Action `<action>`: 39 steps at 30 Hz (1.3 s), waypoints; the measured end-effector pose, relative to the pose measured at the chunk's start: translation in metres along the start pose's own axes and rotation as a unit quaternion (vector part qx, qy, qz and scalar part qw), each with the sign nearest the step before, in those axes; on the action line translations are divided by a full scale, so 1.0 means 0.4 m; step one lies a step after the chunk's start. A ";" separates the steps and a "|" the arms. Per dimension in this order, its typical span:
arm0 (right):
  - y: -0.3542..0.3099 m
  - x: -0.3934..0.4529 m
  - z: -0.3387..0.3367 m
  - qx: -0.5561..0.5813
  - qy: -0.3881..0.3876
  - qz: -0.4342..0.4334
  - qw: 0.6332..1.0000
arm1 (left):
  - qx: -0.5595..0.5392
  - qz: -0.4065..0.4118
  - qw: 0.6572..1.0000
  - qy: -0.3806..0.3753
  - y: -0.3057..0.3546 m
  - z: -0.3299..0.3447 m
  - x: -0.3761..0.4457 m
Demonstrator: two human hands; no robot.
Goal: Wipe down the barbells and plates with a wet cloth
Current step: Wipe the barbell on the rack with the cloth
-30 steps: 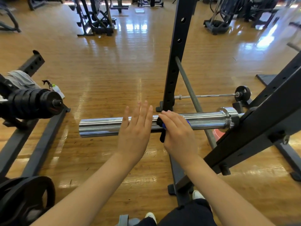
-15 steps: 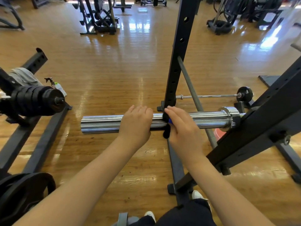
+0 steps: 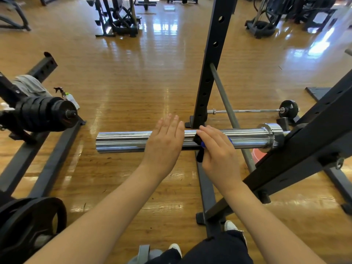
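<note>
Barbell sleeve: left hand flat on it, right hand pinching collar.

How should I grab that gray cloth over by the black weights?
Pinch the bunched top of the gray cloth from above. It lies draped over the black rack arm beside the spray bottle, so its raised folds are probably the easiest part to pinch, and lifting straight up should free it.

place: gym | signs: squat rack; barbell; weight plates; exercise machines; wood floor
</note>
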State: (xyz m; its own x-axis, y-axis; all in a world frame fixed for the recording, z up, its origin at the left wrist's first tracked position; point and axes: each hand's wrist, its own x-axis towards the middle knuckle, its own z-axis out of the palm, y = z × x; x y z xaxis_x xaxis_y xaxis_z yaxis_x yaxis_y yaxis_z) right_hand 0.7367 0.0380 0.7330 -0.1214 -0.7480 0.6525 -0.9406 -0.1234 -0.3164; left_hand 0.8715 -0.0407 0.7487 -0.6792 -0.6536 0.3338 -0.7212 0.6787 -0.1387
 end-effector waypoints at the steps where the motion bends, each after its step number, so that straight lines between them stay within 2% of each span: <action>1: 0.016 -0.010 -0.008 -0.004 0.011 0.009 1.000 | -0.007 -0.006 1.000 -0.012 0.001 -0.003 0.003; 5: 0.080 -0.034 -0.032 -0.014 0.057 0.035 0.998 | -0.014 -0.017 0.990 -0.142 -0.001 -0.023 0.039; 8: 0.053 -0.012 -0.037 0.006 0.082 0.042 0.996 | -0.091 -0.012 0.971 -0.222 -0.028 -0.054 0.088; 11: -0.007 -0.015 0.004 0.009 0.050 -0.009 0.999 | -0.108 -0.009 0.959 -0.261 -0.036 -0.072 0.100; 14: -0.009 -0.032 0.049 -0.007 0.029 -0.052 0.998 | -0.102 -0.008 0.965 -0.243 -0.027 -0.068 0.095; 17: 0.015 -0.034 0.050 -0.010 0.037 -0.069 0.997 | -0.022 -0.008 0.972 -0.232 -0.020 -0.066 0.081; 18: 0.020 -0.034 0.045 -0.009 0.044 -0.067 0.997 | -0.003 -0.009 0.979 -0.205 -0.015 -0.058 0.069; 22: 0.042 -0.040 0.029 -0.018 0.074 -0.046 0.996 | 0.007 0.027 0.999 -0.022 0.005 -0.009 -0.004; 26: 0.079 -0.061 0.000 -0.029 0.076 0.002 0.997 | 0.011 0.044 0.997 0.061 0.003 0.020 -0.003; 30: 0.058 -0.058 -0.027 0.014 0.091 0.031 0.995 | 0.003 0.042 0.998 0.049 0.009 0.019 0.007; 33: -0.003 -0.029 -0.003 0.041 0.066 -0.003 0.997 | -0.010 0.026 0.999 0.036 0.010 0.016 0.010; 36: -0.027 -0.021 0.042 0.029 0.013 -0.044 0.999 | -0.029 0.008 0.999 -0.024 0.007 -0.014 0.024; 39: 0.018 -0.033 0.038 0.001 0.026 -0.057 0.998 | -0.034 0.017 0.994 -0.099 0.001 -0.030 0.041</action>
State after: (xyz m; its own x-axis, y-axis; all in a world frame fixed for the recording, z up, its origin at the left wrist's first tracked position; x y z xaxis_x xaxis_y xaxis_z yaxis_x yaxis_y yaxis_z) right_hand 0.7365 0.0371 0.7118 -0.0305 -0.6945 0.7188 -0.9487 -0.2063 -0.2396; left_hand 0.8617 -0.0473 0.7655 -0.7217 -0.6783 0.1381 -0.6908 0.7184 -0.0819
